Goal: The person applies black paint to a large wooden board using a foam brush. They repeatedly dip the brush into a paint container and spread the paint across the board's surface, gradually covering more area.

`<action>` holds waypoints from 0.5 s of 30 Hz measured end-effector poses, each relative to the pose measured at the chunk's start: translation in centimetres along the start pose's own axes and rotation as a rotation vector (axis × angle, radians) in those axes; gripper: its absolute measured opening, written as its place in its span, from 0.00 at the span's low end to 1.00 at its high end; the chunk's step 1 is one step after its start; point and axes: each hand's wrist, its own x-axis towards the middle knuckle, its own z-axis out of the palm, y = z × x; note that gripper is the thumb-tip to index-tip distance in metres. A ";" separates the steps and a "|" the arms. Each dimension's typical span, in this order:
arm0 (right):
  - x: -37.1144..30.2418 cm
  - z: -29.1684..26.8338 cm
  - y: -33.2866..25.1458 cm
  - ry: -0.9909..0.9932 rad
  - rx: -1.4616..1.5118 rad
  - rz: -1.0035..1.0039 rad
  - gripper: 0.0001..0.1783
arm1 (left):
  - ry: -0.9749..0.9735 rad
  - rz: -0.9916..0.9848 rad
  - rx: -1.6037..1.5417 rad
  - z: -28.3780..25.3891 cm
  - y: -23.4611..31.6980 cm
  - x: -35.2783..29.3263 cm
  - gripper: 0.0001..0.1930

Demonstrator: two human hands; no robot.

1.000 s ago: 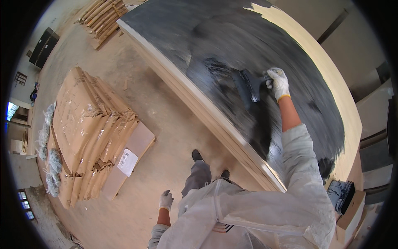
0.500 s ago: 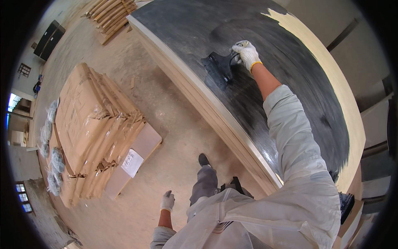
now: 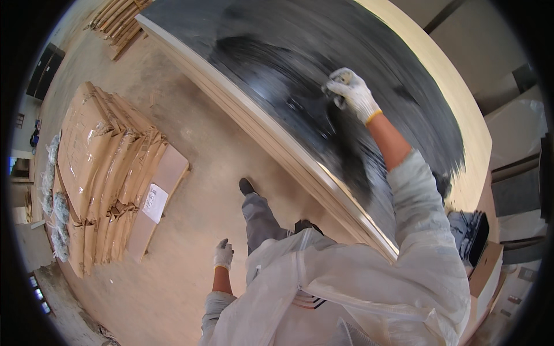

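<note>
A large board [image 3: 277, 34], lying on top of a stack, is mostly smeared with black coating; a pale strip shows along its far right side. My right hand [image 3: 351, 92], in a white glove with a yellow cuff, reaches over the board. Its fingers are closed on the handle of a broad black spreader [image 3: 344, 138], which is smeared by motion against the wet black surface. My left hand [image 3: 224, 254], also gloved and with darkened fingertips, hangs low beside my leg. Its fingers are loosely apart with nothing in them.
Brown-wrapped packages [image 3: 109, 167] are piled on the floor to the left, with a white written sheet [image 3: 154, 203] on a panel beside them. Clear plastic bundles [image 3: 60, 219] lie along the pile. A black container [image 3: 468, 233] stands by the board's near right corner.
My right hand and the spreader have swung nearer to me along the board, and the tool has turned. The view has shifted to the right. My left hand still hangs low.
</note>
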 end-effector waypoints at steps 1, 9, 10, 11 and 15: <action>-3.7 -2.1 1.1 -0.006 0.007 0.007 0.12 | -0.010 -0.012 0.023 1.4 -2.1 -0.5 0.25; -25.1 -12.8 7.6 0.125 0.089 0.038 0.13 | -0.069 -0.039 0.153 7.4 -11.0 -8.3 0.24; -25.9 -13.1 7.7 0.145 0.104 0.043 0.13 | -0.067 -0.040 0.154 7.3 -11.2 -9.0 0.24; -25.7 -13.0 7.9 0.145 0.105 -0.025 0.14 | -0.064 -0.042 0.153 7.3 -11.3 -9.7 0.24; -20.7 -9.7 6.4 0.063 0.122 -0.025 0.16 | 0.035 0.043 0.141 6.3 -11.2 -11.8 0.25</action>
